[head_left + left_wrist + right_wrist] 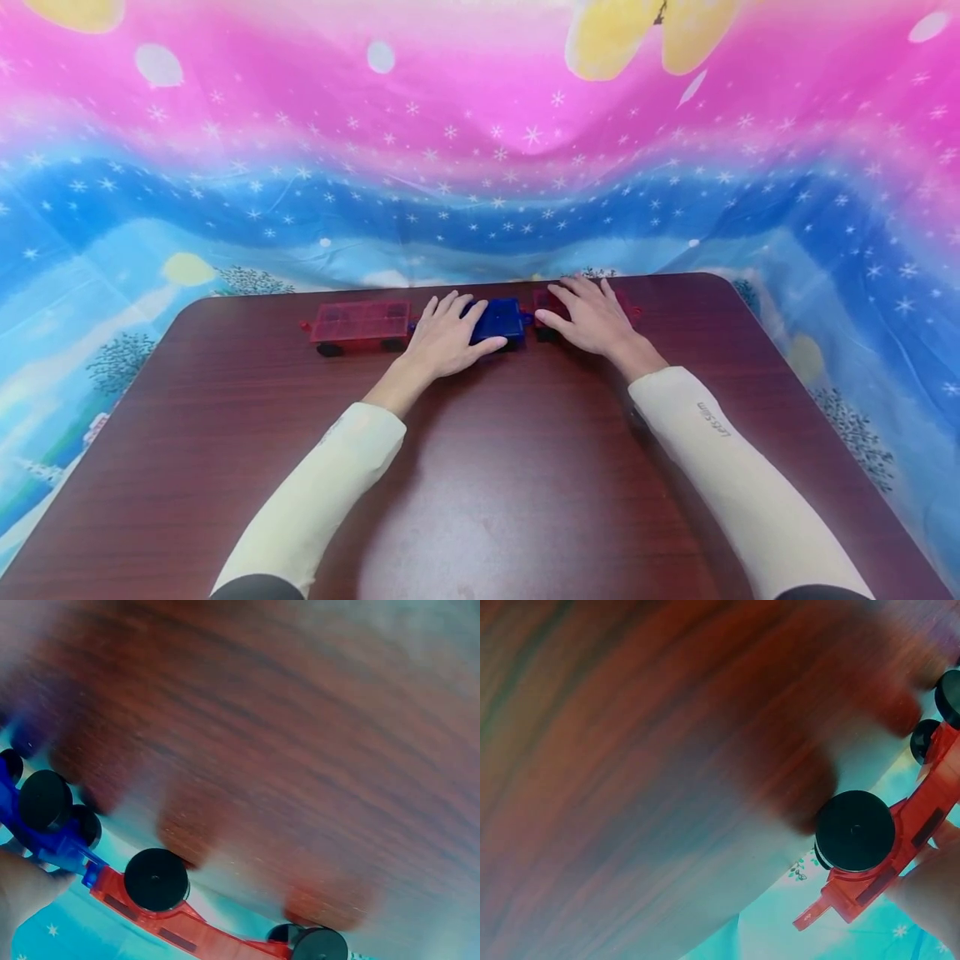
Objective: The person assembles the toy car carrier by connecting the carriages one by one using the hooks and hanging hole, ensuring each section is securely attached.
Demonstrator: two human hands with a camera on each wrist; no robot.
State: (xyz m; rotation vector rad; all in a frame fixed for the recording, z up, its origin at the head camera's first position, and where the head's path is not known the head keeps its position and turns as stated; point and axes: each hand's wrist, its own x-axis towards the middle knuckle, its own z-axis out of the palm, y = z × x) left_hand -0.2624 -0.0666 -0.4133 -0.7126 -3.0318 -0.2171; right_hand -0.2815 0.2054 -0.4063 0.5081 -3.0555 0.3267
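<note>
At the left of the table's [480, 467] far side, a red car [362, 322] is coupled to a blue car [501, 319], over which the left hand [448, 332] lies spread, fingers extended. Farther right in the same row, the right hand [596, 317], likewise spread with fingers fairly straight, lies over a second red car [928, 796].

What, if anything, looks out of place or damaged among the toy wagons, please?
Nothing stands out: the left red wagon, blue wagon and right red wagon form a row, wheels down, with no breakage visible. The left hand and right hand hide some parts.
</note>
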